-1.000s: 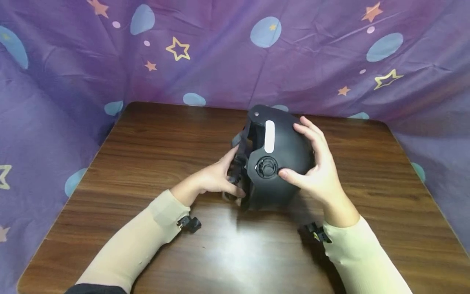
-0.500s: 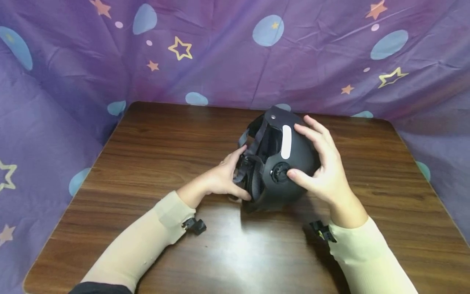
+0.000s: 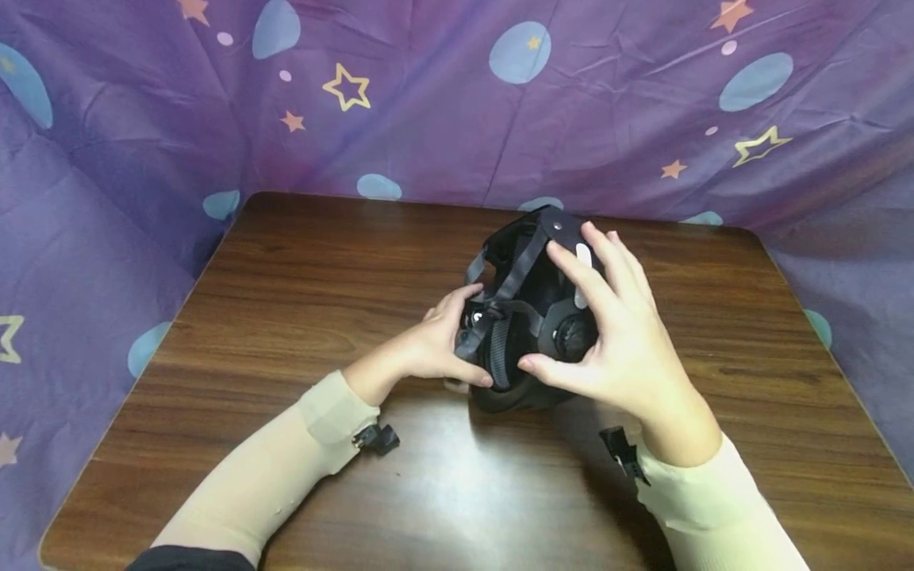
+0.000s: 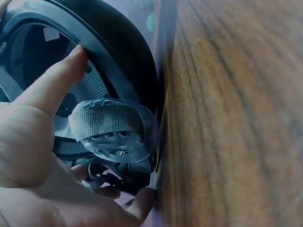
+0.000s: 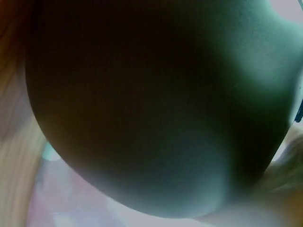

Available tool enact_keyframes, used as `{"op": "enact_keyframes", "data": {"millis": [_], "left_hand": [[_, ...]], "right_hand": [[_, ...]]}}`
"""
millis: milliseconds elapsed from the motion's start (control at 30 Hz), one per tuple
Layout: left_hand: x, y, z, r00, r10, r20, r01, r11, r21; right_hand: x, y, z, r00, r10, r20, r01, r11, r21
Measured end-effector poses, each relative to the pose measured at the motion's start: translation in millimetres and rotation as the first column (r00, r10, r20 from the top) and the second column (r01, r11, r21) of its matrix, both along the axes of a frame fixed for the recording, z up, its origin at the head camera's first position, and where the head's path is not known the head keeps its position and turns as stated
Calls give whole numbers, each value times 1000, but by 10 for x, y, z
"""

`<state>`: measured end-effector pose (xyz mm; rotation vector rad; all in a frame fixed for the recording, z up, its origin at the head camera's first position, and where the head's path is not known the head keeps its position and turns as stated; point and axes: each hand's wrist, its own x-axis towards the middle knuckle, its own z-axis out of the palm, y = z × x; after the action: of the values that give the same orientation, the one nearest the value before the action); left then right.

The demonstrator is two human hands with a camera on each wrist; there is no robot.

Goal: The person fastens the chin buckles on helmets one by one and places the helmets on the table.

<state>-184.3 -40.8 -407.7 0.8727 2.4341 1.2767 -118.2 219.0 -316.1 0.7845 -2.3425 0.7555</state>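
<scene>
A black helmet (image 3: 544, 289) stands on its side at mid-table, its open underside turned left and toward the head camera. Grey straps (image 3: 524, 266) cross the opening. A white strip (image 3: 583, 255) and a round black dial (image 3: 574, 337) mark its upper side. My left hand (image 3: 432, 345) holds the opening's edge; in the left wrist view its thumb (image 4: 52, 85) presses the inner padding, beside a clear-edged strap piece (image 4: 111, 125). My right hand (image 3: 628, 349) grips the shell from the right, thumb and fingers spread. In the right wrist view the blurred shell (image 5: 142, 118) hides most else.
The brown wooden table (image 3: 321, 270) extends around the helmet. A purple curtain (image 3: 428, 103) with stars and ovals hangs behind it. Small black camera mounts (image 3: 377, 438) sit at both wrists.
The helmet has turned, showing more of its inside and straps, and has shifted slightly right. My right hand has turned with its fingers farther over the shell; the left keeps its hold.
</scene>
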Motion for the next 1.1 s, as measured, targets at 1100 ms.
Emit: {"op": "enact_keyframes", "data": {"millis": [1100], "left_hand": [[-4, -140, 212, 969, 140, -204, -95, 972, 214]], "right_hand": [[-468, 850, -342, 746, 442, 498, -219, 869, -443]]}}
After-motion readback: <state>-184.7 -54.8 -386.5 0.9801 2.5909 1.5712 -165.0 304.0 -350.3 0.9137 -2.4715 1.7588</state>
